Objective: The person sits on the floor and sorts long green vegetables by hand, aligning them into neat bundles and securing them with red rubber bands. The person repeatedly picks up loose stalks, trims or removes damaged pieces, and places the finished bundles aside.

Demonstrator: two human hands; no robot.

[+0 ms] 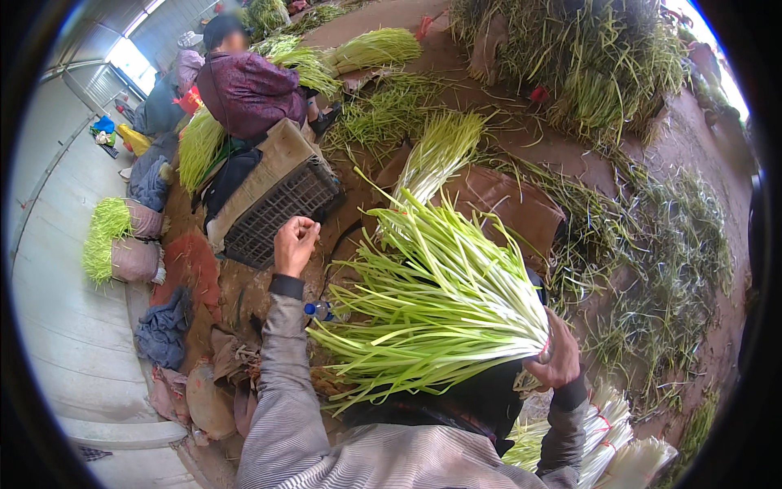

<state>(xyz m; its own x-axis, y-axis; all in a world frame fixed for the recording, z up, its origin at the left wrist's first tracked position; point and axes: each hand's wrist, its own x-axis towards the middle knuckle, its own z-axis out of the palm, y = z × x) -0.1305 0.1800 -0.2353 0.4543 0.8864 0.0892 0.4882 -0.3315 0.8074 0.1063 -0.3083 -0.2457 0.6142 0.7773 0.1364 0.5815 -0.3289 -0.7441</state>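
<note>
A large fanned bundle of chive-like stalks (440, 293), white at the base and yellow-green at the tips, lies across my lap. My right hand (559, 354) grips its white base, where a red band (544, 349) goes round the stalks. The leafy ends spread towards the left. Raised away from the bundle, my left hand (295, 244) has its fingers curled together, and nothing plainly shows in them. Beyond that hand is a dark plastic crate (281, 208). Another bunch of stalks (437, 153) rests just past the bundle, on brown sheeting (507, 202).
A person in a purple top (250, 91) sits ahead by the crate. A blue-capped bottle (319, 310) stands near my left forearm. Banded bunches (605, 428) lie at lower right, wrapped bundles (134, 260) by the left wall. Loose trimmings (666, 281) cover the floor at right.
</note>
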